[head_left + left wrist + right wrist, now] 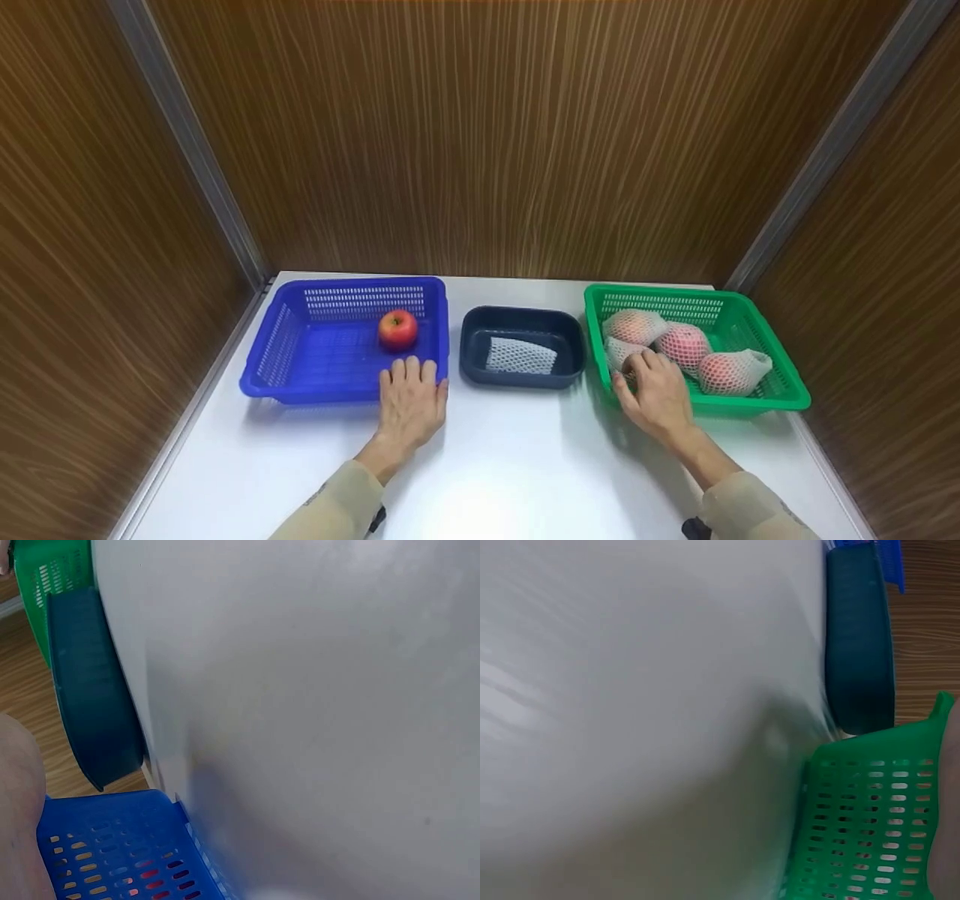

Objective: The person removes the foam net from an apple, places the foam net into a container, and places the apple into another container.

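My left hand (410,405) lies over the near right rim of a blue plastic basket (330,392), fingers reaching inside. Just beyond the fingertips, a bare red apple (397,330) sits in that basket. On the other side, my right hand (657,394) reaches over the near rim of a green basket (750,403). Its thumb and curled fingers grip an apple in white foam netting (619,349), partly hidden by the hand. Beside it lie other netted apples: one behind (634,327), one in the middle (682,345) and one to the right (733,372).
Between the baskets stands a small dark blue tray (523,382) holding an empty white foam net (521,356). All three containers are on a white table (495,450), with wood-grain panels (480,150) behind and at both sides.
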`<state>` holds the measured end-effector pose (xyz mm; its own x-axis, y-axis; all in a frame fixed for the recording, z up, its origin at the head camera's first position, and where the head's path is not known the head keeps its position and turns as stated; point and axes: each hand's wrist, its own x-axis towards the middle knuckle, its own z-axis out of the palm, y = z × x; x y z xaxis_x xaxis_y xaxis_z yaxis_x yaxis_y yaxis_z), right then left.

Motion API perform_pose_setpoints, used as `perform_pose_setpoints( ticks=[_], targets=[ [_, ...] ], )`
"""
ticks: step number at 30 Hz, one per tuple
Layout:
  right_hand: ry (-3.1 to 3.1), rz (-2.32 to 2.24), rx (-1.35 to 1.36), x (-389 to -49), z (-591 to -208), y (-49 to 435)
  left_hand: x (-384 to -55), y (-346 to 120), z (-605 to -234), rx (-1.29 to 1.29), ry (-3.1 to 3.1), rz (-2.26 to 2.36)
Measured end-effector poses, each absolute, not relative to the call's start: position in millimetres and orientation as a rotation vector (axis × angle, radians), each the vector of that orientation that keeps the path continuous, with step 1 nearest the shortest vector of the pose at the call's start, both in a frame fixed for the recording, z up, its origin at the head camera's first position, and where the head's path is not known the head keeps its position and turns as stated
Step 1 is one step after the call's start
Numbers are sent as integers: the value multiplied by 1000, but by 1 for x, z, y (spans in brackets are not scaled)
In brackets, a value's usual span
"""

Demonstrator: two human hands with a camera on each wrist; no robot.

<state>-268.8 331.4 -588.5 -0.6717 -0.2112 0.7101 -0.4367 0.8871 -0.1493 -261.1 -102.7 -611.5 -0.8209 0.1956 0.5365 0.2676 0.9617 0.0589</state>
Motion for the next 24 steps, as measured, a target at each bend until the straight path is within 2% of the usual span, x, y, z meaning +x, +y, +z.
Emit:
perform_pose_setpoints(
  ticks=[14,24],
  targets=[
    [-2505,424,316,-287,-545,353,-260,-100,-613,-317,-2536,-193],
    [-2611,386,195,-309,-530,383,-261,-101,-612,-309,-2535,-186]
  ],
)
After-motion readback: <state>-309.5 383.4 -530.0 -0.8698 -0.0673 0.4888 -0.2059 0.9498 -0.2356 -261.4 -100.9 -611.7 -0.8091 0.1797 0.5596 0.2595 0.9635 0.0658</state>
